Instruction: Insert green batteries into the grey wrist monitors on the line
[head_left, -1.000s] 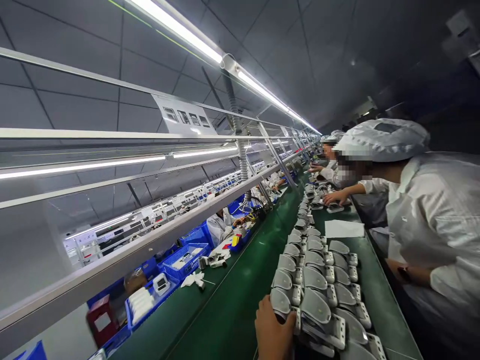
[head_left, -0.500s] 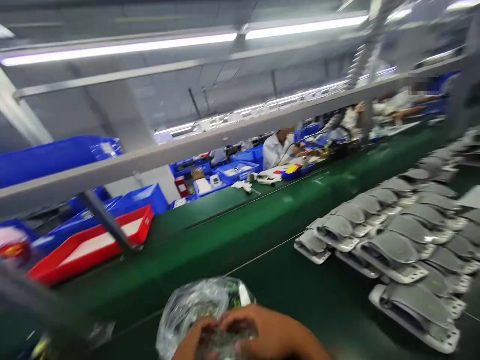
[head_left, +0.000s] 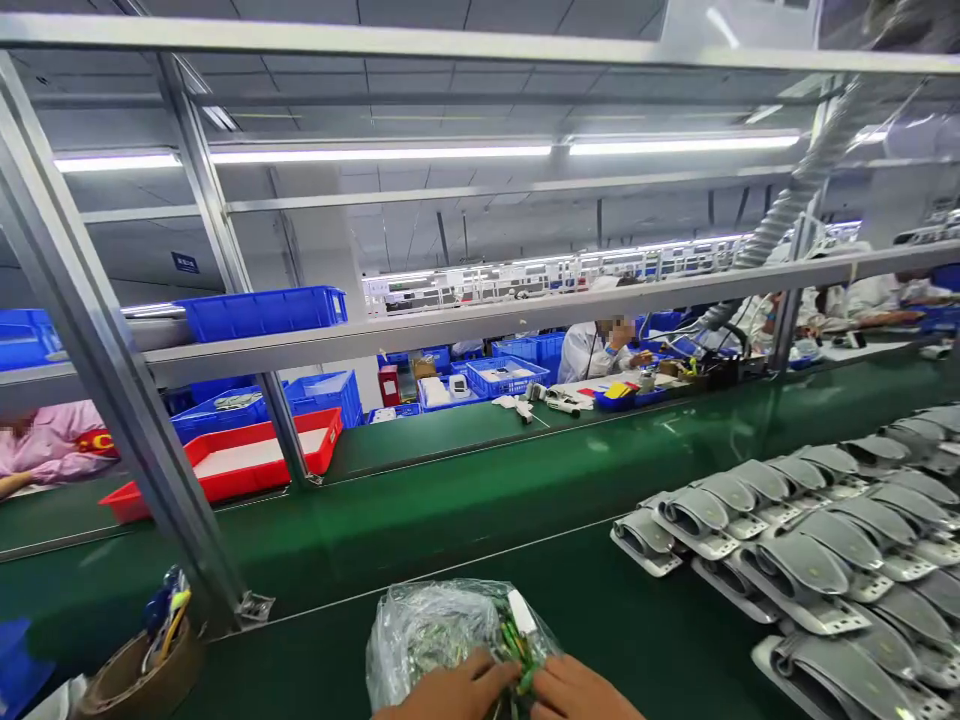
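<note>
At the bottom centre, a clear plastic bag (head_left: 427, 625) stands crumpled on the green bench. Thin green and yellowish pieces (head_left: 519, 645), perhaps wires, show in its opening, with a white piece (head_left: 522, 611) sticking up among them. My left hand (head_left: 457, 688) is on the near left side of the opening, its fingers bent and closed on the plastic. On the right side, my right hand (head_left: 576, 690) has its fingers curled together at the bag's edge. The fingertips of both hands are partly hidden by the bag and its contents.
Rows of stacked grey curved housings (head_left: 817, 550) fill the right side. A brown round holder (head_left: 142, 675) with tools stands at lower left, near a metal post (head_left: 120, 330). Beyond are a red tray (head_left: 225, 480), blue bins (head_left: 266, 312) and seated co-workers (head_left: 581, 350).
The view has levelled and steadied, so the bag appears further right. My hands, close together over the bag before, are now apart at its opening, with the green pieces showing more between them.
</note>
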